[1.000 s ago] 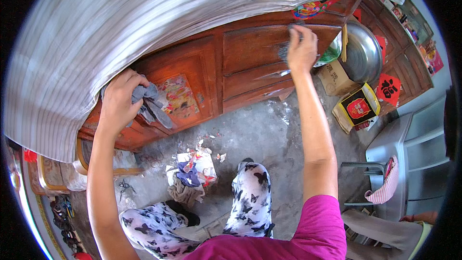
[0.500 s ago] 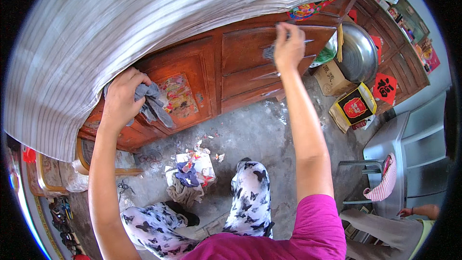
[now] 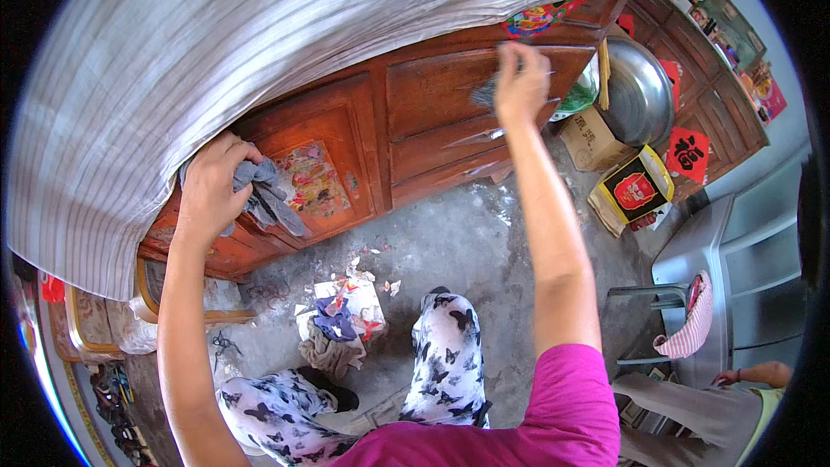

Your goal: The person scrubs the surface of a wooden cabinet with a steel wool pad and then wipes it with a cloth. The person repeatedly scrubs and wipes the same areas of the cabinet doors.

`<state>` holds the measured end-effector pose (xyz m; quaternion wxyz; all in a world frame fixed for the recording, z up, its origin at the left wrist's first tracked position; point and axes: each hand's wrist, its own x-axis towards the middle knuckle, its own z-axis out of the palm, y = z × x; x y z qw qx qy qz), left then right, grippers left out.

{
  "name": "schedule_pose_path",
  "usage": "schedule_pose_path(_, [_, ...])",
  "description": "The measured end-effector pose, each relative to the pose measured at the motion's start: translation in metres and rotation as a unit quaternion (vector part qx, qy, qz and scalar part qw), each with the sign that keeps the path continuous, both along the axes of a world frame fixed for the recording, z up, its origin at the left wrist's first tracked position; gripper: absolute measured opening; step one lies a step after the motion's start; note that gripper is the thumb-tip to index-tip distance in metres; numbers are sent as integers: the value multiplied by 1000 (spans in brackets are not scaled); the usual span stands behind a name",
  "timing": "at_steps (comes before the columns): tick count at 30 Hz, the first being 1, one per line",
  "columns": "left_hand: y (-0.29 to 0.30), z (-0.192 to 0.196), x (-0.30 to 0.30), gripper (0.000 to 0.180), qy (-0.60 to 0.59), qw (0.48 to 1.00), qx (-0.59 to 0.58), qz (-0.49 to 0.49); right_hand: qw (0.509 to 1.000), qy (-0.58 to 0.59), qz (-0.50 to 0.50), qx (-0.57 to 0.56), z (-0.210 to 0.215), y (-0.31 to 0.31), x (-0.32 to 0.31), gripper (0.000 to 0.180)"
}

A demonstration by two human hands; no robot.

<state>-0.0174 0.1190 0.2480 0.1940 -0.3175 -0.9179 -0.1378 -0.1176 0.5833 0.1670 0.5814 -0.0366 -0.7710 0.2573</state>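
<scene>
My left hand (image 3: 213, 192) is closed around a grey cloth (image 3: 270, 199) at the left part of a reddish-brown wooden cabinet (image 3: 367, 156), just under the edge of a striped white curtain (image 3: 285, 26). Part of the cloth hangs down over the cabinet front beside a patch of torn, colourful paper (image 3: 316, 180). Further right, my right hand (image 3: 521, 85) is held up in front of the drawer fronts, fingers curled together and slightly blurred. What it grips, if anything, I cannot make out. A dark grey scuffed patch (image 3: 482, 93) shows on the drawer wood next to its fingers.
On the concrete floor below lie paper scraps and a crumpled purple cloth (image 3: 335, 318). A large metal basin (image 3: 644, 91), a cardboard box (image 3: 592, 140) and a yellow-and-black bag (image 3: 635, 186) stand right of the cabinet. Another person's legs (image 3: 692, 419) show at lower right.
The cabinet and the things around it sit slightly further left in view. My left hand has shifted a little left with the grey cloth; my right hand stays at the drawers.
</scene>
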Motion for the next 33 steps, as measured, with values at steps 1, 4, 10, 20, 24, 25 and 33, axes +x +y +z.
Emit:
schedule_pose_path(1, [1, -1, -1, 35, 5, 1000, 4, -4, 999, -22, -40, -22, 1, 34, -9, 21])
schedule_pose_path(4, [1, -3, -2, 35, 1, 1000, 5, -5, 979, -77, -94, -166, 18, 84, -24, 27])
schedule_pose_path(10, [2, -3, -2, 35, -5, 1000, -2, 6, 999, 23, 14, -30, -3, -73, 6, 10])
schedule_pose_path(20, [1, 0, -1, 36, -3, 1000, -11, 7, 998, 35, -53, -13, -2, 22, -7, 20])
schedule_pose_path(24, [4, -5, -3, 36, -3, 1000, -8, 5, 997, -9, -79, -13, -3, 20, -14, 16])
schedule_pose_path(25, [0, -4, -2, 36, -10, 1000, -9, 10, 1000, 11, -22, -4, -4, -21, -5, 14])
schedule_pose_path(33, [-2, -1, -1, 35, -3, 1000, 9, -15, 994, 23, 99, 40, -4, -77, 22, 10])
